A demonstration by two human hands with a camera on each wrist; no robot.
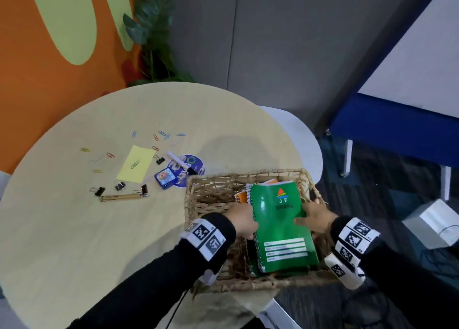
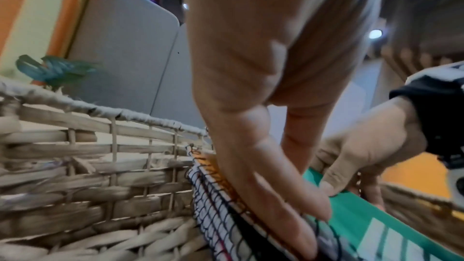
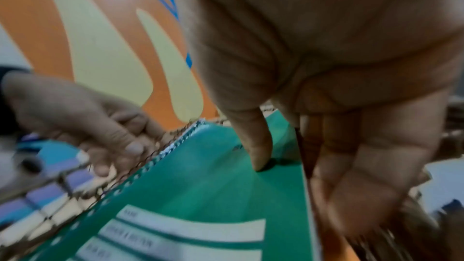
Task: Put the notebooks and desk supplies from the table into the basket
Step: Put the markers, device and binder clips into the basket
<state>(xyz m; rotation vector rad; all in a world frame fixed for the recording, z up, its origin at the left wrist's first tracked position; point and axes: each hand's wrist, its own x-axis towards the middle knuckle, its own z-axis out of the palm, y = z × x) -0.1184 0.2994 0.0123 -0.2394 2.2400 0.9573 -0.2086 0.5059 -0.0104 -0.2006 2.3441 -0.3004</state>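
A green spiral notebook [image 1: 280, 219] tops a tilted stack of notebooks inside the wicker basket [image 1: 238, 176]. An orange notebook [image 1: 242, 196] peeks out beneath it. My left hand [image 1: 249, 223] grips the stack at its wire spines [image 2: 213, 192], fingers lying along them. My right hand [image 1: 306, 217] pinches the green notebook [image 3: 213, 186] at its right edge, thumb [image 3: 256, 146] pressed on the cover and fingers underneath. On the table [image 1: 74, 229] lie a yellow sticky pad [image 1: 136, 164], a wooden pen [image 1: 124, 197], binder clips [image 1: 120, 186] and scattered paper clips [image 1: 159, 136].
A disc [image 1: 191, 161], a small blue card [image 1: 165, 176] and a white stick [image 1: 176, 158] lie just left of the basket. The basket sits at the table's right front edge. A white chair [image 1: 298, 135], a blue bench [image 1: 397, 130] and a white bag [image 1: 434, 222] stand to the right.
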